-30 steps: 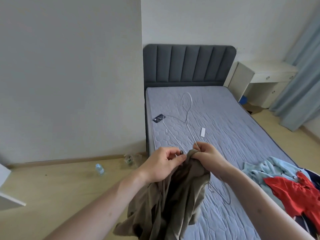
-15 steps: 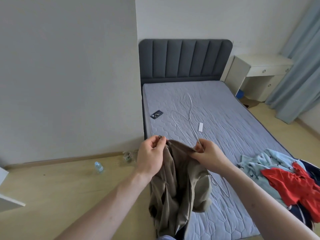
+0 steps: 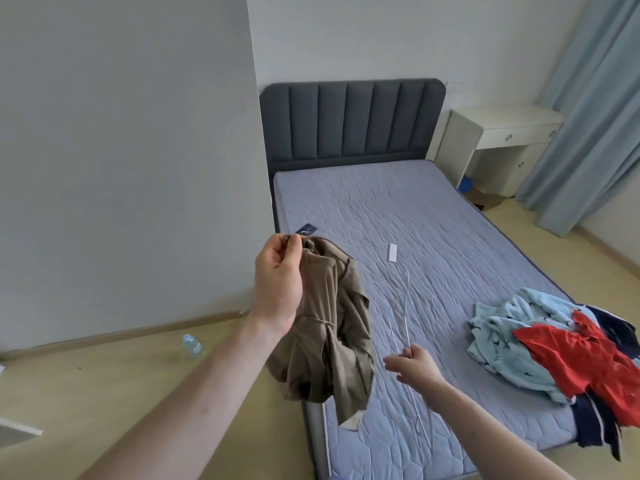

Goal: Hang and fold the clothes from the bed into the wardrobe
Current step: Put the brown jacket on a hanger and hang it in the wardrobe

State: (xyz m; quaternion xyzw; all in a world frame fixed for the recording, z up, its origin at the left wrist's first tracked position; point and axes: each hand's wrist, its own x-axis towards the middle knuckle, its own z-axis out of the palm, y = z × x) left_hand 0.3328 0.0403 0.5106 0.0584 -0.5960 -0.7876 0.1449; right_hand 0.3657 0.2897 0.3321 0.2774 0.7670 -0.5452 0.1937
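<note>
One garment is in play: left hand (image 3: 277, 282) pinches the brown shirt (image 3: 329, 327) up at frame centre, right hand (image 3: 417, 367) grips a wire hanger (image 3: 403, 306) lower right. Nothing looks hung yet; a pile (image 3: 554, 351) waits at right on the bed (image 3: 398, 209). No wardrobe in view. Phone (image 3: 306, 230) and a white bar (image 3: 392, 252) lie clear of the work.

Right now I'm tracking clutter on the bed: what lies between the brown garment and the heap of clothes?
In the head view, between the brown garment and the heap of clothes, the right hand pinches a wire hanger over bare mattress.
</note>
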